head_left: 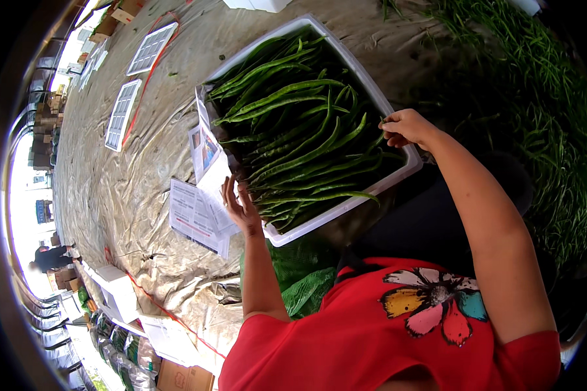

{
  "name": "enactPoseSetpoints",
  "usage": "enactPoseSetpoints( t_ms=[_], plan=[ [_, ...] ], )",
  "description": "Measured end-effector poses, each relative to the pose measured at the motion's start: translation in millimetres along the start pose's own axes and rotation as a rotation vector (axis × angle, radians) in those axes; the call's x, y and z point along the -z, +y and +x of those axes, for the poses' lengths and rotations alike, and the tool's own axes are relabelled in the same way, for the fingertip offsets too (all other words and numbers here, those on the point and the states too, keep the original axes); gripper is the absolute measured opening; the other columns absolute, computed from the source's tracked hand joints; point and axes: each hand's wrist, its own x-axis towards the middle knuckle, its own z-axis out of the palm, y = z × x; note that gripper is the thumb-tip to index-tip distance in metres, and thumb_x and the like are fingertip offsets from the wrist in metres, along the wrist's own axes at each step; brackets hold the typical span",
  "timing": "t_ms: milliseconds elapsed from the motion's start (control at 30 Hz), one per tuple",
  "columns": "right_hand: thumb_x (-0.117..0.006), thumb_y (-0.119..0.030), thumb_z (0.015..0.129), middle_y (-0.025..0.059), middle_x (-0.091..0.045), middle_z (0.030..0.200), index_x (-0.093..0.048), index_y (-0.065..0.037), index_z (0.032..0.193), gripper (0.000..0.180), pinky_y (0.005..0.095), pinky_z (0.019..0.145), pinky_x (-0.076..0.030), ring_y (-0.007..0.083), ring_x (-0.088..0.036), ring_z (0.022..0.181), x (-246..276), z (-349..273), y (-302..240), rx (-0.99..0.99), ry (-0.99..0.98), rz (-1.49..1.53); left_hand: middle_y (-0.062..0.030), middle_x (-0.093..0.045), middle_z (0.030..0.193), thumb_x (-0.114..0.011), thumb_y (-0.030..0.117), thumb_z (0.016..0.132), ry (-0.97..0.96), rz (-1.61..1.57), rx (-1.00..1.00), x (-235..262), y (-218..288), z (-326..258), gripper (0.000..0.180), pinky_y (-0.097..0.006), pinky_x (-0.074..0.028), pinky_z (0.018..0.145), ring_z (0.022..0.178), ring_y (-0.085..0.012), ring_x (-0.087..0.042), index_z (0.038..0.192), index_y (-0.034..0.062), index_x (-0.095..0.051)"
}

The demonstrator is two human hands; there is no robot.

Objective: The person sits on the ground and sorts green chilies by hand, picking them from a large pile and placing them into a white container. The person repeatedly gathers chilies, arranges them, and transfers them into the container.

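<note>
Brown creased sheeting (156, 117); white crate (332, 214); cartons (104, 27) beyond.

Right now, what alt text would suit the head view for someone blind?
A white rectangular plastic crate full of long, slender green peppers sits between a bare left hand, beside printed white paper sheets, and a bare right hand, at its right edge. Below is a red shirt with a multicoloured flower.

From the wearer's head I look steeply down through one fisheye, past the red shirt (293, 355), the crate (407, 168) close below, the floor (147, 176) bending away leftward.
</note>
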Motion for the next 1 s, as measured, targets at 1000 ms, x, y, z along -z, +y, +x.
enactPoseSetpoints(
  t_ms=[1000],
  plan=[
    [-0.052, -0.005, 0.082, 0.0162, -0.066, 0.101, -0.067, -0.003, 0.091, 0.018, 0.0409, 0.077, -0.053, 0.0325, -0.064, 0.093, -43.6, 2.7, 0.5, 0.011, 0.155, -1.095, -0.0037, -0.044, 0.137, -0.07, 0.034, 0.075, -0.579, 0.365, -0.555, -83.6, 116.8, -32.2, 0.054, -0.053, -0.016, 0.111, 0.131, -0.0269, -0.035, 0.127, 0.027, -0.054]
  ],
)
